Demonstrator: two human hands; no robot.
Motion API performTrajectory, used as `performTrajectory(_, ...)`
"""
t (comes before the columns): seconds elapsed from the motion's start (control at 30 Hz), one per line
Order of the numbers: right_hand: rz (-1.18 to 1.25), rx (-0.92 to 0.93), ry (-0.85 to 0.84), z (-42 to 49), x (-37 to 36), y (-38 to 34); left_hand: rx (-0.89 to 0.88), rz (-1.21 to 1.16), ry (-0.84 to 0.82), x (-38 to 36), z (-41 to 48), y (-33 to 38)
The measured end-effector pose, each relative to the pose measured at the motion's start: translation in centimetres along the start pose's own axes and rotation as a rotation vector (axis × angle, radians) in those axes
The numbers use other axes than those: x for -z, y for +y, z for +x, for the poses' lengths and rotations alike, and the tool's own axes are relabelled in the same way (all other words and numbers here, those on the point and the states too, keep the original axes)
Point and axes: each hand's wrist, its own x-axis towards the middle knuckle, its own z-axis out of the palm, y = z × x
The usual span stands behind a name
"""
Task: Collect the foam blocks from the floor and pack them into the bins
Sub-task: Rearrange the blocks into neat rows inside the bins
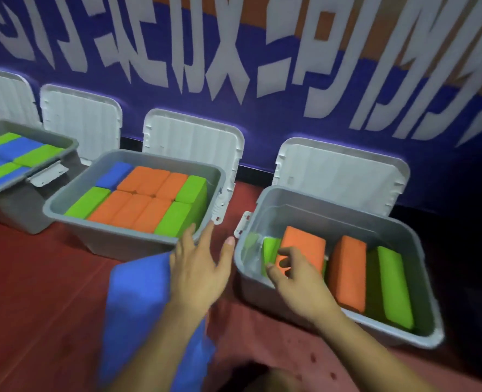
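Right hand [296,278]: fingers curled on the orange block [306,243] standing in the right bin [404,230], beside green blocks [394,287]. Left hand [200,273]: fingers straight and spread, above a blurred blue block [138,301] near the filled middle bin [121,236] on the floor [36,278].

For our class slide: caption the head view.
Right hand grips an orange block in the right bin; left hand touches a blue block.
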Motion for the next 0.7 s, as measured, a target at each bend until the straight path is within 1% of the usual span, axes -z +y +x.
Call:
performTrajectory(0.07,-0.017,-0.107,0.055,3.0,1.7,3.4,-0.121,-0.042,-0.107,-4.6,1.6,3.9)
performTrajectory(0.1,-0.02,-0.172,0.064,4.4,2.2,5.4,-0.158,-0.043,-0.187,-7.2,1.9,5.7)
performTrajectory(0.17,-0.011,-0.293,0.053,6.1,2.1,8.7,-0.15,-0.023,-0.356,-11.4,2.2,7.8)
performTrajectory(0.27,0.039,-0.399,0.031,9.4,1.6,13.6,-0.044,-0.008,-0.549,-18.1,3.8,9.7)
performTrajectory(0.37,0.099,-0.462,-0.055,12.5,0.5,16.8,0.076,0.002,-0.631,-23.8,5.7,9.6)
performTrajectory(0.47,0.097,-0.537,-0.145,14.7,-1.4,19.6,0.194,0.067,-0.761,-27.9,6.8,8.4)
performTrajectory(0.53,0.086,-0.568,-0.173,15.8,-2.7,21.1,0.225,0.103,-0.812,-29.8,7.6,7.7)
performTrajectory(0.6,0.126,-0.583,-0.178,16.5,-3.5,22.1,0.229,0.087,-0.842,-30.9,8.3,7.7)
performTrajectory(0.7,0.224,-0.593,-0.119,16.8,-3.3,22.3,0.209,0.055,-0.854,-31.1,8.7,8.3)
